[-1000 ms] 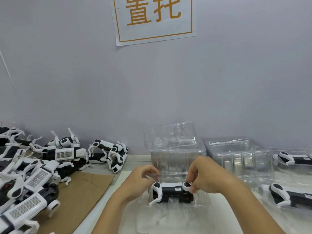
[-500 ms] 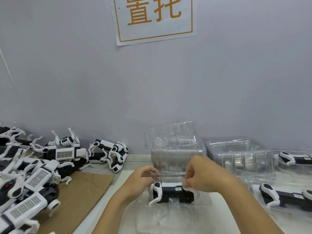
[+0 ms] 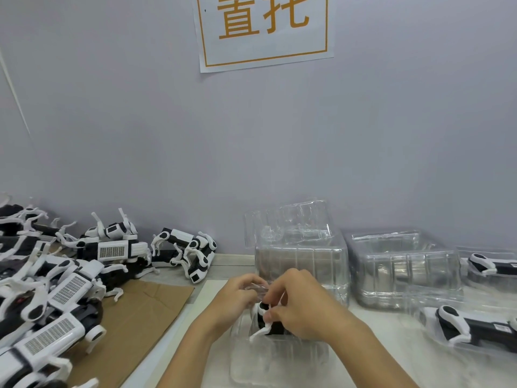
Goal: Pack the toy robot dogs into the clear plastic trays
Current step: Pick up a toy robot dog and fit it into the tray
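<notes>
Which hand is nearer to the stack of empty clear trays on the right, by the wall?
Right. The right hand works at the toy robot dog just left of and in front of that stack of empty clear trays; the left hand lies farther left.

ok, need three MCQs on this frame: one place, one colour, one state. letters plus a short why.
1. Where does the heap of unpacked toy robot dogs lie?
A. left of the hands
B. right of the hands
C. on the stacked trays

2. What colour is the lettering on the wall sign?
A. blue
B. orange
C. green

3. What is the right hand doing?
A. hanging idle
B. pointing at the wall
C. gripping the toy robot dog over the clear plastic tray

Answers: 1 A, the heap spreads over the cardboard at the left. 2 B, orange characters inside an orange border. 3 C, its fingers curl round the dog's white leg; the left hand pinches clear plastic beside it.
</notes>
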### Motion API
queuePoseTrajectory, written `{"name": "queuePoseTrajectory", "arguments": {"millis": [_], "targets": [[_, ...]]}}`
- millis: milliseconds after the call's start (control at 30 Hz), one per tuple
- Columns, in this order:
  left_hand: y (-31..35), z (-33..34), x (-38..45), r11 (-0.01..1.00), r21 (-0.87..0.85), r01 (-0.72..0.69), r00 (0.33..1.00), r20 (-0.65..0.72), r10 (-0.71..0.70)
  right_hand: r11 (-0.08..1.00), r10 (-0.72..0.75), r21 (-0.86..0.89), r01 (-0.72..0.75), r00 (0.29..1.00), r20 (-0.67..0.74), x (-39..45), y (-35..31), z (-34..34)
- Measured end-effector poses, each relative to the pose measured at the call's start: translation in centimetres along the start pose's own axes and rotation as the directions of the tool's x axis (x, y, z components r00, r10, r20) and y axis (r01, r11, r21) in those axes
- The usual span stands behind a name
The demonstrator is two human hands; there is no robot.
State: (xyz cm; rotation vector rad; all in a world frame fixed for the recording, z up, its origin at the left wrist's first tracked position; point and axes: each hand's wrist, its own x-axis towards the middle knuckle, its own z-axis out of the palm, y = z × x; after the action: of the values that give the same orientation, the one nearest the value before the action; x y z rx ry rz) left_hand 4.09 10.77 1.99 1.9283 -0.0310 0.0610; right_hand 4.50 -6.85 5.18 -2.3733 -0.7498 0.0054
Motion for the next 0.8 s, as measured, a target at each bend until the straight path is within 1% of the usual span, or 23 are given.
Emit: {"name": "queuePoseTrajectory", "arguments": {"millis": [133,267,333,433,600,800], "targets": [[-0.1,0.0,0.1,1.0,0.003,0.009,1.0,0.006,-0.009,0.999,0.016,0.032,-0.017,0.999,0.028,-0.1,0.2,-0.2],[-0.3,-0.1,0.2,1.0,0.006,0.017,1.0,-0.009,-0.017,0.999,-0.016,0.047,0.012,0.996,0.088,0.0,0.6,-1.0],[-0.4,-0.1,0.3,1.0,0.006,0.023,0.999,-0.027,-0.023,0.999,-0.007,0.041,0.005,0.998,0.063,-0.1,0.9,-1.8],[-0.6,-0.1,0.4,1.0,0.012,0.028,0.999,-0.034,-0.027,0.999,0.054,0.001,-0.054,0.998,-0.01,-0.3,1.9,-3.4],[-0.6,-0.1,0.3,0.999,0.033,0.026,0.999,-0.028,-0.025,0.987,0.157,0.003,-0.158,0.986,0.049,-0.7,3.2,-4.8],[0.0,0.0,0.0,0.998,0.053,0.014,1.0,-0.016,-0.014,0.983,0.179,0.049,-0.18,0.984,0.016,-0.7,3.2,-4.4]]}}
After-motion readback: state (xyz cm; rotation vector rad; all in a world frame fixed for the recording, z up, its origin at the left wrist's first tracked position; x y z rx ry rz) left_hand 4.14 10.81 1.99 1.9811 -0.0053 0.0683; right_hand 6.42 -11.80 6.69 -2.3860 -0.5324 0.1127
